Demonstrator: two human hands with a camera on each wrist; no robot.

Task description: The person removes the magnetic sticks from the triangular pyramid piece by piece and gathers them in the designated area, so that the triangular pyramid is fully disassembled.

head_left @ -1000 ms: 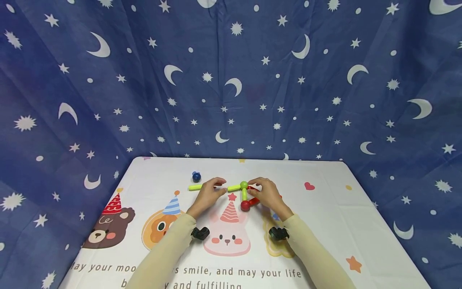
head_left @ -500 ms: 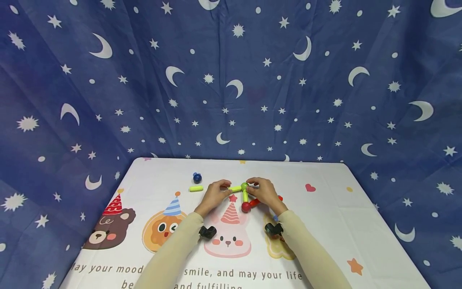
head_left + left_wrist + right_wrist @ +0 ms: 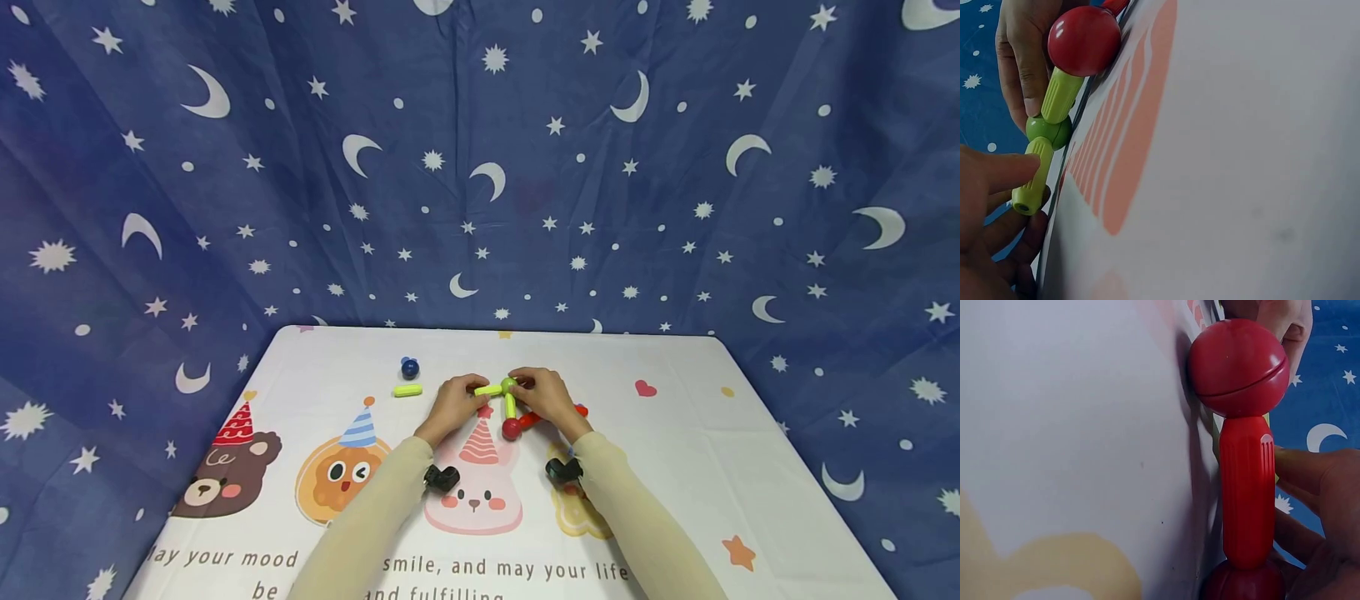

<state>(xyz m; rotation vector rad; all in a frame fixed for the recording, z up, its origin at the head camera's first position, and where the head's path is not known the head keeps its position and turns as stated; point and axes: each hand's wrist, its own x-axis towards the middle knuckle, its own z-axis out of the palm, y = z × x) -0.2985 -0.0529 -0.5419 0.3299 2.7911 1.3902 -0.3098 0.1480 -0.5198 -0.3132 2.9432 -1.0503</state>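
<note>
In the head view, my left hand pinches a yellow-green rod, thumb on its near side in the left wrist view. That rod meets a green ball, which my right hand holds between thumb and fingers. A second yellow-green rod runs from the green ball to a red ball. From there a red rod leads to another red ball, cut off at the right wrist view's bottom edge. My right hand hides part of this connected ball-and-rod toy in the head view.
Left of my hands, a loose yellow-green rod lies on the printed white tablecloth. A dark blue ball with a lighter blue piece behind it sits just beyond. A blue starry curtain stands behind the table.
My left hand has moved right to the free end of the rod by the green ball and now pinches it. The right hand stays at the green ball, its forearm shifted slightly left.
</note>
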